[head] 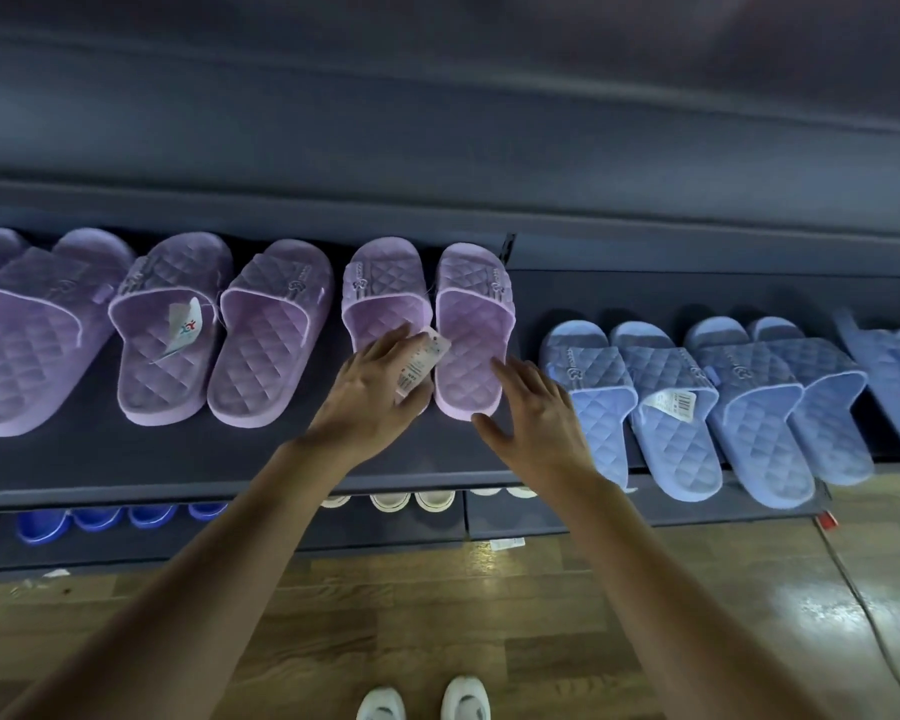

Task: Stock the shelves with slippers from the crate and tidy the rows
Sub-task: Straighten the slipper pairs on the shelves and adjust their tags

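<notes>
The left hand's fingers lie nearly straight and close together, flat on the heel end of the footbed of one lilac slipper, not curled round it. A white paper tag lies along the thumb side of that left hand and hides most of the thumb. The right hand's fingers are straight and slightly spread. Their tips touch the outer edge of the neighbouring lilac slipper, while the thumb reaches towards its heel rim. The right hand holds nothing. The two slippers stand side by side as a pair, toes towards the back of the dark shelf, their heels close together between the hands. To the left on the same shelf sit more lilac slippers of the same quilted kind, one carrying its own tag, and the farthest overlap each other. To the right, on a slightly lower section, lies a row of blue quilted slippers, overlapping and angled, the nearest just beside the right hand. Under the shelf edge peek the toes of white slippers and darker blue ones. Both bare forearms stretch up from a wooden floor, where the person's white shoes show at the bottom edge and a thin cable trails at right.
</notes>
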`<state>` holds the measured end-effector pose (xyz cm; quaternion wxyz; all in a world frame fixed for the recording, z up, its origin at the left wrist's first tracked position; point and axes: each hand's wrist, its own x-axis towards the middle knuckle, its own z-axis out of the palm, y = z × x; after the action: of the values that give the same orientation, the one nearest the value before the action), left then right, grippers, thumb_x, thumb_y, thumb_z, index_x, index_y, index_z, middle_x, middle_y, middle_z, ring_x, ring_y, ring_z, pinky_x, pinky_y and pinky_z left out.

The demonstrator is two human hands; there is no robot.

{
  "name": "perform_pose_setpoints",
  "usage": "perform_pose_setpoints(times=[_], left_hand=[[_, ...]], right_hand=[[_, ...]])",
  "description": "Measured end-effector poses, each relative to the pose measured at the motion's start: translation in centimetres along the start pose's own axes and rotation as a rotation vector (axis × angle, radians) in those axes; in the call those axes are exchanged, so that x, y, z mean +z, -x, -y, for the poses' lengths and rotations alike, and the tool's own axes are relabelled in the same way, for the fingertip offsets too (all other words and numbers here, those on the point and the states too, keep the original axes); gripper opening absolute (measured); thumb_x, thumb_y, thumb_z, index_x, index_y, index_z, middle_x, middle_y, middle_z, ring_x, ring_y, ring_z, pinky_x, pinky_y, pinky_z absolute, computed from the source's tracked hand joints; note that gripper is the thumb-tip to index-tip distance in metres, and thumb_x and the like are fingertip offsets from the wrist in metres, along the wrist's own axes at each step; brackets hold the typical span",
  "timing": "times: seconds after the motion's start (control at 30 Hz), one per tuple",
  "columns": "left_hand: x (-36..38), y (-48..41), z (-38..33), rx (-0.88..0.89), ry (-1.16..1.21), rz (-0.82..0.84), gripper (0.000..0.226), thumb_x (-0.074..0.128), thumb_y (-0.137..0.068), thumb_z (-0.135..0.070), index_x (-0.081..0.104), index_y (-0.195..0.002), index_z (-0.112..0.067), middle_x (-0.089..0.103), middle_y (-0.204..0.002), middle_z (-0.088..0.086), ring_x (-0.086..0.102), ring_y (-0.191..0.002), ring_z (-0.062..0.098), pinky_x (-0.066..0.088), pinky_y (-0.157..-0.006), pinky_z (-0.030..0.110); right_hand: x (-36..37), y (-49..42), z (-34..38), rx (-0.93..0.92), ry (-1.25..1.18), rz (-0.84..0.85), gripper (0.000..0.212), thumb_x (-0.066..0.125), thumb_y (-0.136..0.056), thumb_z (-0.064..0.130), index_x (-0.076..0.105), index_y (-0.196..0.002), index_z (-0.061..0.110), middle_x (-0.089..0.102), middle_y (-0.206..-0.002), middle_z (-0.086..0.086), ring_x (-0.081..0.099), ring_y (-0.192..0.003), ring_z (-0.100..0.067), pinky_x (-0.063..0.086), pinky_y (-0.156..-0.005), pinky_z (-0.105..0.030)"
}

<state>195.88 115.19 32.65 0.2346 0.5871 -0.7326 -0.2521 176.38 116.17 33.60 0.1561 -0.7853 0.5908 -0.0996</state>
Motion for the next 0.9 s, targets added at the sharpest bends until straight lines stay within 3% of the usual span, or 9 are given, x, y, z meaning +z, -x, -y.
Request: perform_pose_setpoints(times=[0.2, 0.37, 0.53, 0.67, 0.9], left_hand=[[-3.6, 3.1, -4.6, 0.12, -0.153, -0.074, 0.053, 0.04, -0.081, -0.042, 0.052, -0.126, -0.016, 0.055, -0.13, 0.011, 0.052, -0.119, 0.031, 0.039, -0.099, 0.047], [-6.6, 5.7, -7.4, 0.12, -0.266, -0.014, 0.059, 0.039, -0.082, -0.044, 0.052, -0.13, -0.013, 0.053, -0.132, 0.01, 0.053, -0.117, 0.032, 0.035, -0.1, 0.046], [-9.4, 7.5, -10.3, 0.167, -0.27, -0.016, 0.052, 0.039, -0.082, -0.045, 0.04, -0.131, -0.027, 0.055, -0.129, 0.009, 0.055, -0.113, 0.032, 0.037, -0.097, 0.045], [-10.3, 7.6, -12.3, 0.147, -0.286, 0.022, 0.062, 0.036, -0.082, -0.05, 0.049, -0.132, -0.016, 0.051, -0.135, 0.01, 0.051, -0.119, 0.033, 0.035, -0.1, 0.047], [-9.1, 7.1, -16.3, 0.131, -0.262, 0.048, 0.07, 0.032, -0.079, -0.055, 0.05, -0.132, -0.014, 0.048, -0.138, 0.007, 0.049, -0.122, 0.028, 0.039, -0.096, 0.044]], right_hand=[[-5.2, 5.0, -0.1, 0.041, 0.019, -0.085, 0.065, 0.045, -0.079, 0.048, 0.055, -0.126, 0.005, 0.058, -0.126, -0.017, 0.056, -0.114, -0.035, 0.042, -0.096, -0.048], [-9.4, 9.3, 0.4, 0.062, 0.036, -0.103, 0.064, 0.041, -0.079, 0.05, 0.059, -0.121, 0.005, 0.062, -0.121, -0.016, 0.06, -0.111, -0.034, 0.044, -0.092, -0.047], [-13.1, 13.2, 0.8, 0.116, 0.026, -0.133, 0.064, 0.041, -0.08, 0.052, 0.057, -0.124, 0.009, 0.058, -0.127, -0.015, 0.055, -0.118, -0.033, 0.041, -0.096, -0.047], [-15.9, 15.8, 0.4, 0.191, 0.021, -0.14, 0.066, 0.041, -0.08, 0.054, 0.053, -0.13, 0.013, 0.054, -0.133, -0.01, 0.049, -0.125, -0.029, 0.036, -0.101, -0.043], [-18.9, 18.4, -3.2, 0.23, 0.056, -0.162, 0.064, 0.04, -0.081, 0.054, 0.053, -0.129, 0.014, 0.054, -0.132, -0.012, 0.049, -0.125, -0.031, 0.039, -0.098, -0.046]])
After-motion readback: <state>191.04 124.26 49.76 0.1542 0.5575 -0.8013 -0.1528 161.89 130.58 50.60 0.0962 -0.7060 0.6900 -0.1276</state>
